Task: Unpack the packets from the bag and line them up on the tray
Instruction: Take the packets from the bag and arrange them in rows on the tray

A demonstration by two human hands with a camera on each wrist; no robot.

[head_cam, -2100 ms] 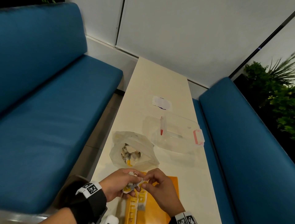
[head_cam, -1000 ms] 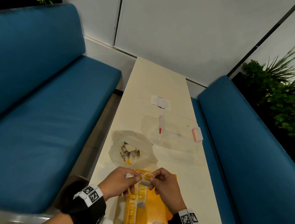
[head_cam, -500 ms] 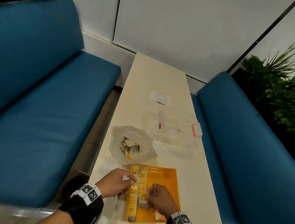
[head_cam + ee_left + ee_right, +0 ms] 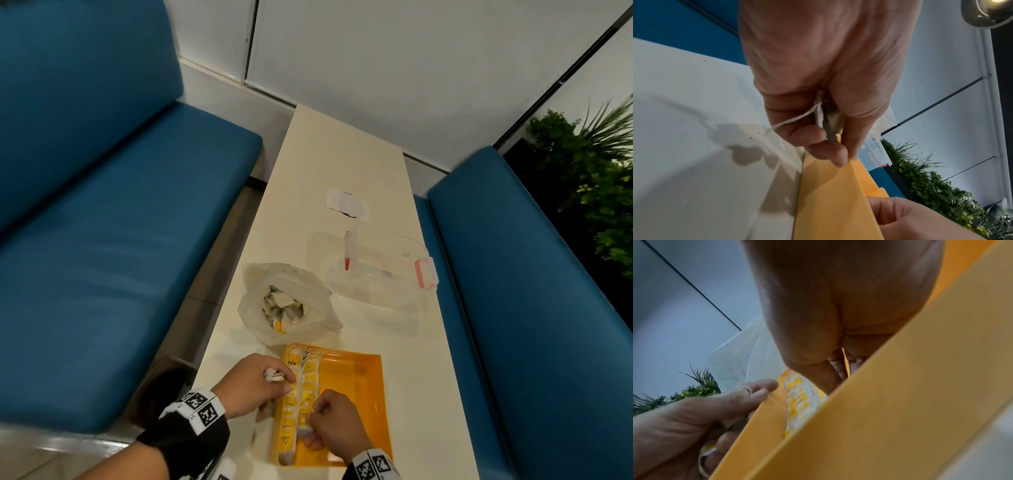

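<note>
Now setting a packet [image 4: 304,416] into the tray [image 4: 356,404] row with right hand [image 4: 334,430] pinching; left hand [image 4: 255,385] clutching spare packets [image 4: 273,375], steadying rim.

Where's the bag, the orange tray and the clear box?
bag [image 4: 257,301], head view, its left plastic side.
tray [image 4: 356,387], head view, bare orange floor right of the packets.
clear box [image 4: 390,253], head view, its see-through lid.
</note>
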